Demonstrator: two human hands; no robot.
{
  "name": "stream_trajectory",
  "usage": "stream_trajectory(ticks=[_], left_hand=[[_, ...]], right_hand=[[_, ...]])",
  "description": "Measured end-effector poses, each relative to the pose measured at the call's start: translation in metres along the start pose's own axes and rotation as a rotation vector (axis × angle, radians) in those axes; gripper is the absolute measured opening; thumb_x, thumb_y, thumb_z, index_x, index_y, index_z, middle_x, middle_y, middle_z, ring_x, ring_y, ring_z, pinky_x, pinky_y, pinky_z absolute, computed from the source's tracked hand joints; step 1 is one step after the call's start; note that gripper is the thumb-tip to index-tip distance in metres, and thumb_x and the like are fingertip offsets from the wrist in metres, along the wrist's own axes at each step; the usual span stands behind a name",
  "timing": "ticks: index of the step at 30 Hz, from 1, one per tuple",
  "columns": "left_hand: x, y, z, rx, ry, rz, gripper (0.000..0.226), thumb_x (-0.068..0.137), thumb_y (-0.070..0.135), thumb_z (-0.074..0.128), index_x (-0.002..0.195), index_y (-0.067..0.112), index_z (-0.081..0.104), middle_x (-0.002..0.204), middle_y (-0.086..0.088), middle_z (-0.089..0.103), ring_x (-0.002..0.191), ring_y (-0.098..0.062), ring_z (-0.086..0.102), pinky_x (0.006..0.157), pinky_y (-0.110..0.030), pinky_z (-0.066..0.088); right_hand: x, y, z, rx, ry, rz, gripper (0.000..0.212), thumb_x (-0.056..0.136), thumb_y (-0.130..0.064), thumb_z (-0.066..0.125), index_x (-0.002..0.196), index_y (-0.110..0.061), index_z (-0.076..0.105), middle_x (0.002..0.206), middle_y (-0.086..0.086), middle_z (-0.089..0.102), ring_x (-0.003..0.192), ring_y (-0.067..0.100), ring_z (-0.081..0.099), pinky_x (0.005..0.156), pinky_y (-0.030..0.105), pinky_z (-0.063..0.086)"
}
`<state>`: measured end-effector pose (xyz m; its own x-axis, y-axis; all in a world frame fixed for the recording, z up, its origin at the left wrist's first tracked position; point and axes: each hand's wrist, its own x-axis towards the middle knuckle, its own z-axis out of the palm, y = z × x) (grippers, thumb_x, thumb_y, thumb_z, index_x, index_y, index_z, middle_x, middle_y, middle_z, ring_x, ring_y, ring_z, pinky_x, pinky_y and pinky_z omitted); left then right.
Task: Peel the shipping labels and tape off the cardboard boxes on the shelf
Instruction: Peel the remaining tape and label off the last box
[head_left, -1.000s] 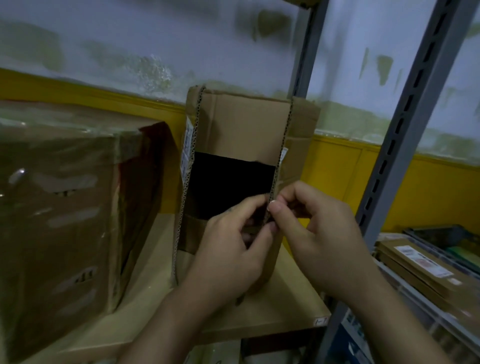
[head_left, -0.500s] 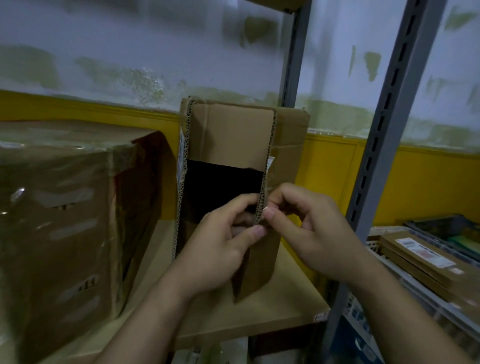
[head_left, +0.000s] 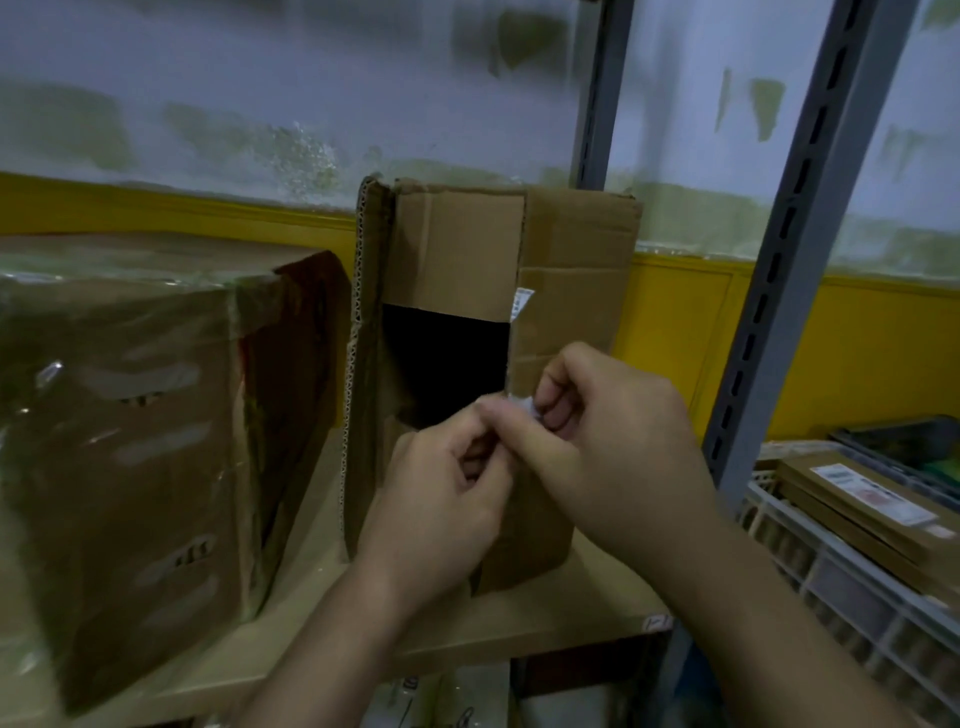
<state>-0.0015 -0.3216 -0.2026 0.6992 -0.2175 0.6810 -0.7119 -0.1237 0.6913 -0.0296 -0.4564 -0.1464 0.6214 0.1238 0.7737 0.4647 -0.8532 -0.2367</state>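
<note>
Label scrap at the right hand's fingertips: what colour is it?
White. The label scrap shows best in the head view.

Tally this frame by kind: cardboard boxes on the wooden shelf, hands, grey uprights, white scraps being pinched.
Cardboard boxes on the shelf: 2, open box and plastic-wrapped box
Hands: 2, left hand and right hand
Grey uprights: 2, rear upright and front upright
White scraps: 1, white scrap pinched between both hands
Total: 7

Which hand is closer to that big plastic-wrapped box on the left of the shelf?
Left. Both hands pinch a white label scrap before the open cardboard box; the left hand is right of the plastic-wrapped box, the right hand farther right.
</note>
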Motion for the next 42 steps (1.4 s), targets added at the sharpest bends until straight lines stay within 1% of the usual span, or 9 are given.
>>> stream_trajectory(ticks=[5, 11, 15, 21, 26, 28, 32, 38, 42], left_hand=[[-0.001, 0.004, 0.003, 0.058, 0.033, 0.057, 0.028, 0.098, 0.022, 0.054, 0.122, 0.029, 0.064, 0.096, 0.018, 0.071, 0.09, 0.002, 0.068, 0.07, -0.021, 0.058], [0.002, 0.005, -0.002, -0.023, -0.017, 0.053, 0.029, 0.097, 0.014, 0.056, 0.122, 0.025, 0.066, 0.103, 0.015, 0.072, 0.098, 0.0, 0.067, 0.076, -0.015, 0.054], [0.006, 0.005, -0.005, -0.053, -0.097, 0.024, 0.026, 0.097, 0.01, 0.057, 0.119, 0.019, 0.067, 0.102, 0.009, 0.072, 0.096, -0.004, 0.068, 0.076, -0.021, 0.057], [0.009, 0.003, -0.007, -0.165, -0.13, -0.038, 0.027, 0.094, 0.005, 0.059, 0.116, 0.018, 0.067, 0.102, 0.007, 0.073, 0.096, -0.005, 0.069, 0.078, -0.018, 0.054], [0.012, 0.011, -0.014, -0.273, -0.227, -0.109, 0.027, 0.093, 0.023, 0.06, 0.12, 0.021, 0.064, 0.105, 0.0, 0.072, 0.094, -0.015, 0.07, 0.074, -0.024, 0.056], [0.018, 0.022, -0.018, -0.252, -0.19, -0.057, 0.029, 0.094, 0.032, 0.055, 0.121, 0.025, 0.063, 0.105, 0.001, 0.072, 0.095, -0.02, 0.069, 0.075, -0.032, 0.06], [0.038, 0.04, -0.021, -0.211, -0.011, 0.047, 0.031, 0.089, 0.024, 0.059, 0.117, 0.014, 0.066, 0.096, 0.006, 0.074, 0.087, -0.006, 0.071, 0.073, -0.026, 0.06], [0.046, 0.042, -0.025, -0.174, -0.008, 0.05, 0.024, 0.09, 0.013, 0.062, 0.112, 0.008, 0.068, 0.086, 0.003, 0.073, 0.078, -0.005, 0.07, 0.061, -0.022, 0.058], [0.044, 0.047, -0.025, -0.111, 0.08, 0.071, 0.014, 0.083, 0.023, 0.075, 0.095, 0.017, 0.072, 0.082, 0.003, 0.074, 0.077, -0.009, 0.072, 0.065, -0.025, 0.059]], right_hand=[[0.002, -0.004, -0.004, -0.118, -0.017, -0.128, 0.027, 0.094, -0.038, 0.047, 0.07, -0.028, 0.04, 0.058, -0.016, 0.037, 0.051, 0.003, 0.04, 0.05, 0.016, 0.02], [0.008, 0.007, -0.006, 0.113, -0.089, -0.206, 0.024, 0.094, -0.023, 0.053, 0.07, -0.023, 0.048, 0.061, -0.015, 0.042, 0.058, -0.001, 0.043, 0.052, 0.011, 0.03], [0.009, 0.015, -0.01, 0.209, -0.12, -0.211, 0.023, 0.093, -0.018, 0.057, 0.07, -0.015, 0.056, 0.061, -0.009, 0.048, 0.053, -0.001, 0.045, 0.048, 0.008, 0.028], [0.008, 0.023, -0.005, 0.36, -0.107, -0.138, 0.028, 0.09, -0.019, 0.058, 0.064, -0.024, 0.048, 0.057, -0.007, 0.046, 0.051, 0.003, 0.039, 0.049, 0.013, 0.026], [0.009, 0.019, -0.01, 0.327, -0.121, -0.129, 0.029, 0.088, -0.021, 0.055, 0.062, -0.024, 0.045, 0.057, -0.005, 0.047, 0.052, 0.008, 0.042, 0.046, 0.017, 0.028], [0.011, 0.017, -0.014, 0.285, -0.149, -0.141, 0.029, 0.088, -0.022, 0.054, 0.061, -0.026, 0.043, 0.056, -0.008, 0.046, 0.053, 0.008, 0.043, 0.046, 0.017, 0.028], [0.013, 0.011, -0.017, 0.201, -0.227, -0.157, 0.024, 0.09, -0.025, 0.05, 0.066, -0.023, 0.047, 0.058, -0.01, 0.047, 0.057, 0.01, 0.047, 0.048, 0.02, 0.032], [0.015, 0.009, -0.021, 0.15, -0.286, -0.177, 0.03, 0.097, -0.022, 0.053, 0.07, -0.033, 0.046, 0.062, -0.014, 0.047, 0.061, 0.006, 0.048, 0.052, 0.016, 0.034], [0.012, 0.002, -0.018, 0.139, -0.326, -0.178, 0.014, 0.098, -0.028, 0.049, 0.101, -0.028, 0.062, 0.085, -0.016, 0.061, 0.075, 0.001, 0.055, 0.061, 0.017, 0.042]])
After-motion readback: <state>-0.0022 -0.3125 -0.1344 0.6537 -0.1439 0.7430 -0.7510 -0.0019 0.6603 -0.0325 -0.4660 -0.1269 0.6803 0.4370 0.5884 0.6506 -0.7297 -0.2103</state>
